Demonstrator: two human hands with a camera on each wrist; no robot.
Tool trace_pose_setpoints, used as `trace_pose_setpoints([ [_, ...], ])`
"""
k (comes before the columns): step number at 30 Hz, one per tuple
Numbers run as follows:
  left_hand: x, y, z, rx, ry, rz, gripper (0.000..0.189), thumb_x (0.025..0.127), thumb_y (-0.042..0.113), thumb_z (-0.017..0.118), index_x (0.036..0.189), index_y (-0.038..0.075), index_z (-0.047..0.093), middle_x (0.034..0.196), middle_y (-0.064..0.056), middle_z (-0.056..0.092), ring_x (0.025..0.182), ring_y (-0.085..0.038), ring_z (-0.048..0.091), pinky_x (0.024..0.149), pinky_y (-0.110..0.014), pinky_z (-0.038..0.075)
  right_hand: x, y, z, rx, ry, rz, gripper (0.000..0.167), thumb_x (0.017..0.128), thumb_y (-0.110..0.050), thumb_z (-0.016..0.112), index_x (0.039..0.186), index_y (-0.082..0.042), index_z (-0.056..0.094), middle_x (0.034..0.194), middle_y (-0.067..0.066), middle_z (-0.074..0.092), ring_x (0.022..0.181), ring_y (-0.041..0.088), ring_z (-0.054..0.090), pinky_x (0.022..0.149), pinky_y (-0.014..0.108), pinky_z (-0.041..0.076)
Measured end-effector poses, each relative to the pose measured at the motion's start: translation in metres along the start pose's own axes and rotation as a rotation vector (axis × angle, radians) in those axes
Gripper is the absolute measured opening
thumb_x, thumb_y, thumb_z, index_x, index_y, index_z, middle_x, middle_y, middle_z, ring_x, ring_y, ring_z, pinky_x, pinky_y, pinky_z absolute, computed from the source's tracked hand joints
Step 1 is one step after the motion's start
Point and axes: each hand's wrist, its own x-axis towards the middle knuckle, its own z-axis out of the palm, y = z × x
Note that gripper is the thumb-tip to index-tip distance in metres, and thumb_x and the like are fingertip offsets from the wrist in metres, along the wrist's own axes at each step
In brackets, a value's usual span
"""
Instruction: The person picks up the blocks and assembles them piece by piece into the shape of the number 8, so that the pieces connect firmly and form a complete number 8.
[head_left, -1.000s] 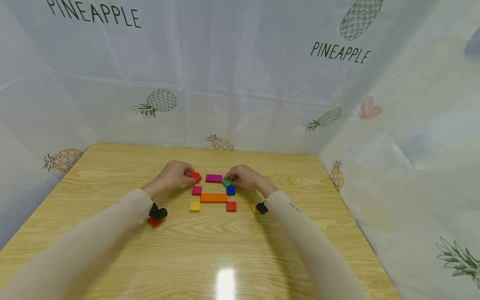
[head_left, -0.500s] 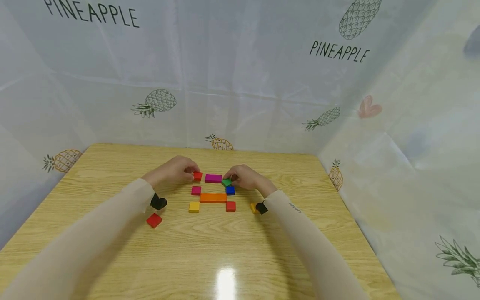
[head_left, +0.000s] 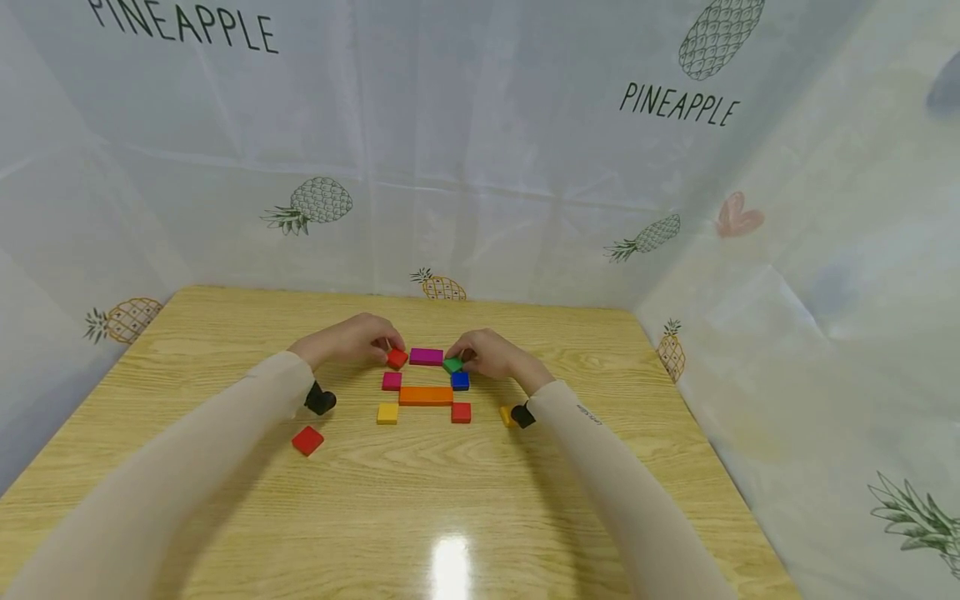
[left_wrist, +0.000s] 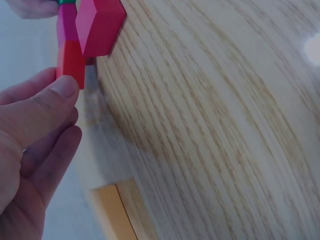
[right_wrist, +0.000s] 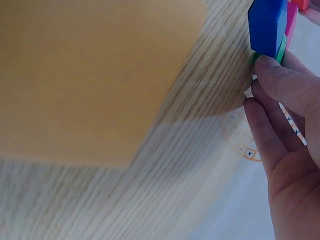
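Note:
Near the far side of the table my left hand [head_left: 356,340] pinches a small red block [head_left: 397,358] between thumb and fingers. In the left wrist view that red block [left_wrist: 71,62] lines up with the end of the purple block [left_wrist: 67,22]. Opposite, my right hand [head_left: 491,354] pinches a green block [head_left: 452,365] at the right end of the purple block [head_left: 426,357]. The right wrist view shows the green block partly hidden behind the blue block [right_wrist: 267,25] and thumb. Closer in lie a pink block [head_left: 392,381] and a long orange block [head_left: 426,396].
A yellow block [head_left: 387,413] and another red block [head_left: 461,412] sit below the orange block's ends. One loose red block [head_left: 307,440] lies by the left forearm. Another yellow block [head_left: 507,417] is partly covered by the right wrist camera. A printed curtain [head_left: 480,217] hangs behind the table.
My left hand has shifted right with the red block, bringing it closer to the purple block, and the block has turned slightly. The right hand stays in place on the green block.

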Motion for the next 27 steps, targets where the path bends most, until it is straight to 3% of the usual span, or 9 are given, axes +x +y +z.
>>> trace_pose_setpoints([
  [27,-0.0001,0.0009,0.0027,-0.119,-0.054,-0.072,0.032,0.098,-0.003,0.072,0.129,0.005,0.074,0.126,-0.012,0.073,0.113,-0.029,0.073,0.1,-0.046,0.058,-0.0006,-0.0014,-0.0015,0.018,0.006,-0.008,0.032,0.101,0.0,0.071,0.131,-0.01,0.075,0.13,0.009,0.071,0.113,0.022,0.071,0.101,0.032,0.057],
])
